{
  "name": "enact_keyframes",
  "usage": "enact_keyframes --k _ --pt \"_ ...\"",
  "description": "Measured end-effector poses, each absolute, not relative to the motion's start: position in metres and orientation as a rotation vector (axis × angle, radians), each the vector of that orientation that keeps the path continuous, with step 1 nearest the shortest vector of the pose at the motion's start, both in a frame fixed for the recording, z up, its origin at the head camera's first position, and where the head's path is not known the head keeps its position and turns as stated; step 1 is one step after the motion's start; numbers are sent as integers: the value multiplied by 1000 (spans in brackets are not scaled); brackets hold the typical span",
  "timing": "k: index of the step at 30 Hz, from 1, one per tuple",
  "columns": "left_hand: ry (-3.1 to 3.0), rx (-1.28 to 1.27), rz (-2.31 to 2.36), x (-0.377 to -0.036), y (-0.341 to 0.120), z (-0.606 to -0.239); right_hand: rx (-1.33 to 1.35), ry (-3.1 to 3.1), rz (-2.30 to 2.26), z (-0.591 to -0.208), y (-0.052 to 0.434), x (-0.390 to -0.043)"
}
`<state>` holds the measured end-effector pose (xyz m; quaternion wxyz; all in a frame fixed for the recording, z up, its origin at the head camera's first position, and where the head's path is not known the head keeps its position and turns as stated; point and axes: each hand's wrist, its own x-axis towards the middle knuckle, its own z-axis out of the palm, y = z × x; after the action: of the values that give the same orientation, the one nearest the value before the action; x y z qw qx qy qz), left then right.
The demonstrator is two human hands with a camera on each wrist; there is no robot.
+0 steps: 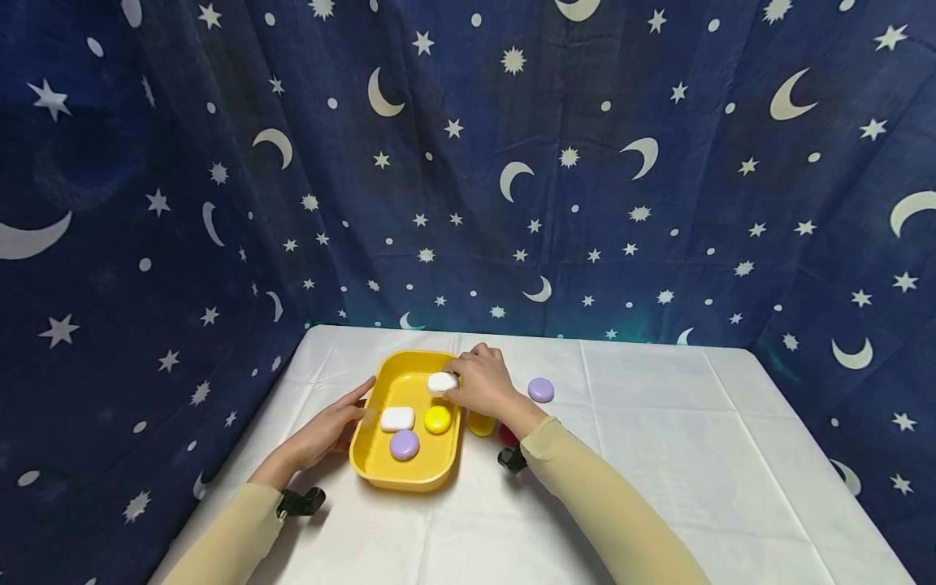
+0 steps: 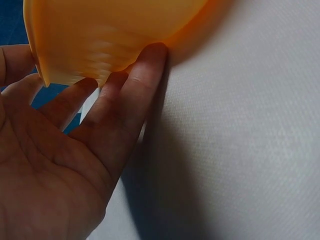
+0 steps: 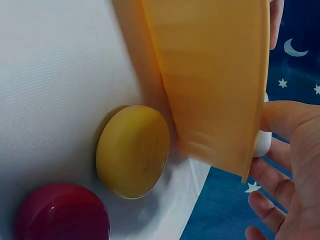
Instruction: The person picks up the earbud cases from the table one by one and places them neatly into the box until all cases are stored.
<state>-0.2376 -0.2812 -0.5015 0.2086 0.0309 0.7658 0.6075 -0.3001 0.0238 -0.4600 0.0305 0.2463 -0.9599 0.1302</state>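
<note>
My right hand [image 1: 484, 382] pinches a white bar of soap [image 1: 441, 383] between thumb and fingers, over the far right part of a yellow tray [image 1: 366, 470]. In the right wrist view the white soap shows partly behind the tray's rim. My left hand [image 1: 316, 439] rests against the tray's left side. Its fingers [image 2: 132, 90] are stretched out, with fingertips on the outer wall. Inside the tray lie a second white soap [image 1: 397, 419], a round yellow soap [image 1: 437, 419] and a round purple soap [image 1: 405, 444].
Right of the tray, on the white-covered table [image 1: 658, 455], lie another yellow soap [image 3: 132, 152], a red soap [image 3: 62, 215] and another purple soap [image 1: 541, 390]. The right forearm partly covers the red one. A blue curtain [image 1: 468, 162] with moons and stars surrounds the table.
</note>
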Motion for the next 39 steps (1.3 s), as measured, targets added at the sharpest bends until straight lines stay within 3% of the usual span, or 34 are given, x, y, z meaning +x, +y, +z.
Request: enact_keyframes --k 18,39 --pt "2092 126 1712 -237 -281 -501 661 -2877 588 -456 51 -299" --pt "2138 82 1701 -238 -280 -504 602 -2798 779 -442 127 -286"
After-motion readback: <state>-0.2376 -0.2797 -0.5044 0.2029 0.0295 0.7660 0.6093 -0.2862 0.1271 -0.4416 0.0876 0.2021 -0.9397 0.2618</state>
